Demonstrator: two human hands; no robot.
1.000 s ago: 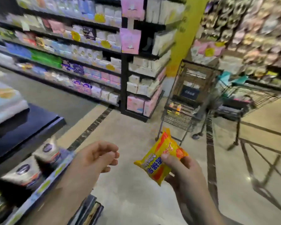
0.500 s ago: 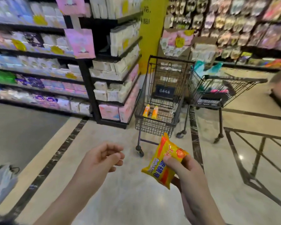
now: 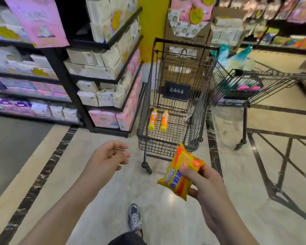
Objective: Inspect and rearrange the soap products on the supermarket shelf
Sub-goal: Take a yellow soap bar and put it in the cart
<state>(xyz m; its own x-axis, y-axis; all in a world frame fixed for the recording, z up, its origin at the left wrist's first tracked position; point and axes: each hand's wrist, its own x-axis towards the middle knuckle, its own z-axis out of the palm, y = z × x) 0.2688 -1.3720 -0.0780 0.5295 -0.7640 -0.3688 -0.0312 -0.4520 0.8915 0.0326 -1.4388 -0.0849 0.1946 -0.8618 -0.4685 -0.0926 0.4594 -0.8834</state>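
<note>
My right hand [image 3: 204,184] pinches a yellow and orange soap packet [image 3: 179,172] with blue lettering, thumb on its front and fingers behind it. The packet hangs tilted over the floor, just in front of a dark wire shopping cart [image 3: 173,138]. Two orange bottles [image 3: 157,120] lie on the cart's bottom grid. My left hand [image 3: 107,160] floats to the left of the packet with fingers loosely curled and nothing in it.
A black end shelf [image 3: 104,76] stacked with white and pink packs stands left of the cart. A second cart [image 3: 251,89] with bags is parked to the right. A yellow pillar [image 3: 152,32] rises behind. My shoe [image 3: 134,218] is on the marble floor.
The view has swung right and moved closer to the cart; the shelf that was at my left is gone from view. Both hands keep their pose, the right one still holding the packet.
</note>
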